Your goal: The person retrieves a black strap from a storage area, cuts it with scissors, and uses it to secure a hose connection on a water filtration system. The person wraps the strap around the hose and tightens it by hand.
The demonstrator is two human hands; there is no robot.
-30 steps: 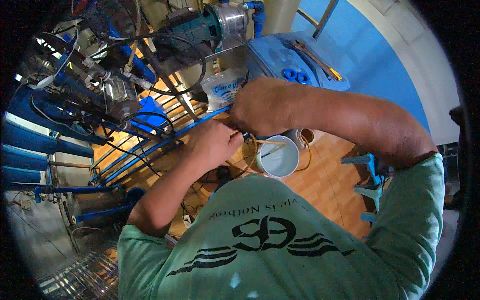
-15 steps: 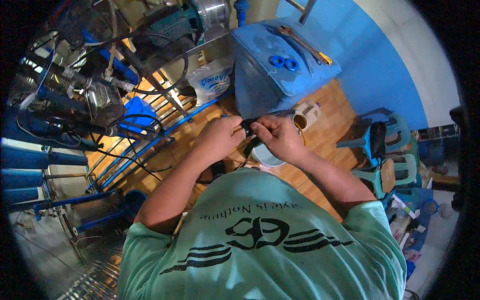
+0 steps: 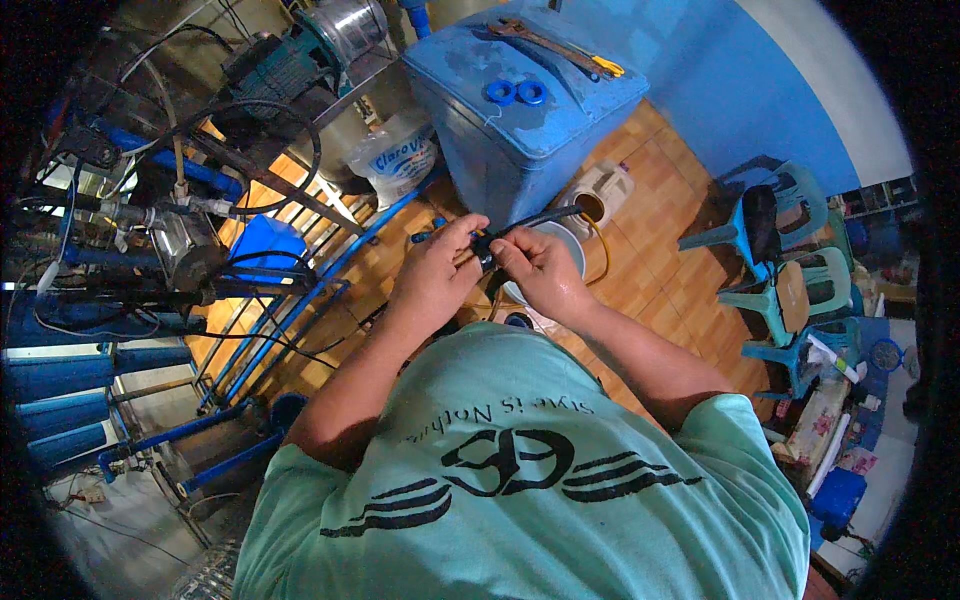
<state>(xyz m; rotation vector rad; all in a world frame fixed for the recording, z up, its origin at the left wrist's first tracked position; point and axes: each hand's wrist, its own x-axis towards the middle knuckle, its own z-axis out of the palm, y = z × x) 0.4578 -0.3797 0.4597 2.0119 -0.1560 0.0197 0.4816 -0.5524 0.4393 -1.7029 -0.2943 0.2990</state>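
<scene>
My left hand (image 3: 437, 268) is closed around a small dark fitting (image 3: 483, 245), mostly hidden by the fingers. A blue piece (image 3: 428, 237) sticks out beyond that hand. Right beside it, my right hand (image 3: 545, 270) pinches a black hose (image 3: 548, 217) where it meets the fitting. From there the hose slants up and right toward the round opening of a pale container (image 3: 607, 188) on the floor. Under my hands stands a white bucket (image 3: 570, 245), partly covered by the right hand. A thin yellow hose (image 3: 605, 250) curves beside it.
A blue chest (image 3: 480, 150) ahead carries a pipe wrench (image 3: 550, 45), a yellow-handled tool (image 3: 607, 67) and two blue rings (image 3: 515, 92). Pump machinery (image 3: 285, 70) and a blue rack rail (image 3: 290, 330) stand left. Small stools (image 3: 745, 240) line the right, near a white sack (image 3: 395, 165) beyond the rail.
The view has shifted, so the chest and machinery sit further left. Both hands stay together on the fitting; more of the black hose and the blue piece now show.
</scene>
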